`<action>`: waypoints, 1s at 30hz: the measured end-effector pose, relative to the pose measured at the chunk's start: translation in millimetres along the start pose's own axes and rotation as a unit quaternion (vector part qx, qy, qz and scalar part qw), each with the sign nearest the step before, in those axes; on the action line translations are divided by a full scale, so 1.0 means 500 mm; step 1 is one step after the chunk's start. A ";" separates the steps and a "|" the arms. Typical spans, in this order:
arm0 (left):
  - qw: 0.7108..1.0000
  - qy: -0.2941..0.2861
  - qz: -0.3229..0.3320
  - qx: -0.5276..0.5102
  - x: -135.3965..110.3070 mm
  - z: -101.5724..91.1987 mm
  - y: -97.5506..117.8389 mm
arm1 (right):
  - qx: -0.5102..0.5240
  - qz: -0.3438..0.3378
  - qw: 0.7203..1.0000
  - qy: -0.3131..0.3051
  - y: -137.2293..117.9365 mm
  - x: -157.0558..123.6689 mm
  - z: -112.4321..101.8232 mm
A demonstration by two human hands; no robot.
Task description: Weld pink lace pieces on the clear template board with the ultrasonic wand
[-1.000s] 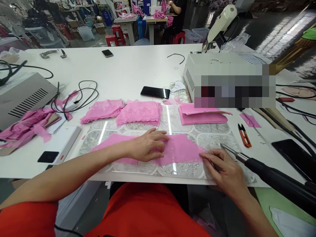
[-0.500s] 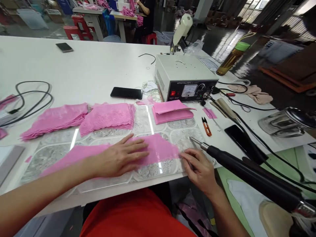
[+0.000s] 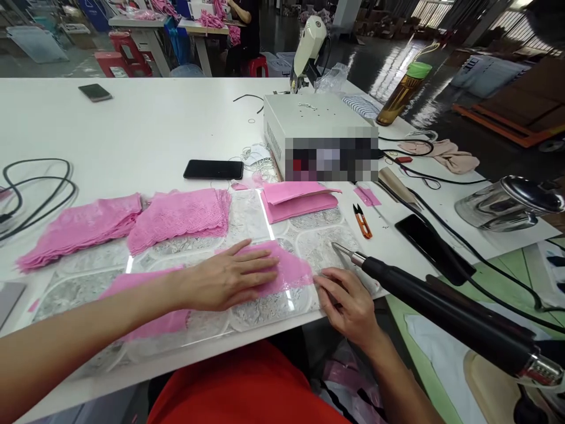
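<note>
A thin pink fabric piece lies on a grey-patterned clear mat at the front of the table. My left hand rests flat on it, fingers stretched and slightly apart, palm down. At the fabric's right tip, my right hand pinches the edge between thumb and fingers. Just beyond that hand, a black-handled tool with a pointed metal tip lies aimed left, not held. Under my left forearm, more pink fabric shows; the arm hides whether both parts are one piece.
Behind the mat lie two stacks of pink lace fabric and a folded pink piece. A control box, phone, orange thread snips, second phone and glass jug stand around. A person sits beyond.
My left hand has slid slightly right over the fabric, and the fabric under my forearm has shifted towards me. The right hand keeps its pinch at the tip. The whole view has turned a little.
</note>
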State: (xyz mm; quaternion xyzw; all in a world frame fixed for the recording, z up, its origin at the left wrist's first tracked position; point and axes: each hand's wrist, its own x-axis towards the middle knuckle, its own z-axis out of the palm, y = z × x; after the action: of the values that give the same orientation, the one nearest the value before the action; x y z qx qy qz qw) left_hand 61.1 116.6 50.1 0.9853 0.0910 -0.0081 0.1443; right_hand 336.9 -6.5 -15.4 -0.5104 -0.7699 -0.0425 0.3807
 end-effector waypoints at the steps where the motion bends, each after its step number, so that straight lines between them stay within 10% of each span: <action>1: 1.000 -0.002 0.007 -0.008 0.022 0.005 -0.001 | -0.001 -0.004 1.000 0.004 0.001 -0.001 0.001; 6: 0.999 -0.014 0.015 -0.032 0.095 0.037 -0.014 | -0.009 -0.030 1.000 -0.002 0.007 -0.005 0.002; 17: 0.997 -0.002 0.061 -0.037 0.090 0.042 -0.026 | -0.012 -0.024 0.999 0.021 0.003 0.003 0.002; 24: 0.990 0.113 -0.035 -0.072 0.145 0.024 -0.010 | -0.002 -0.021 0.999 0.029 0.000 0.004 0.003; 30: 0.984 0.091 -0.124 -0.085 0.201 0.026 0.000 | 0.000 -0.021 0.999 0.030 0.000 0.002 0.002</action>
State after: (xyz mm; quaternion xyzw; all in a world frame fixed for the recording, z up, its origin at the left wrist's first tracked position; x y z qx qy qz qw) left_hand 160.0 130.7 33.1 0.9471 0.2255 0.0718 0.2167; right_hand 336.2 -5.3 -15.3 -0.4925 -0.7687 -0.0654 0.4028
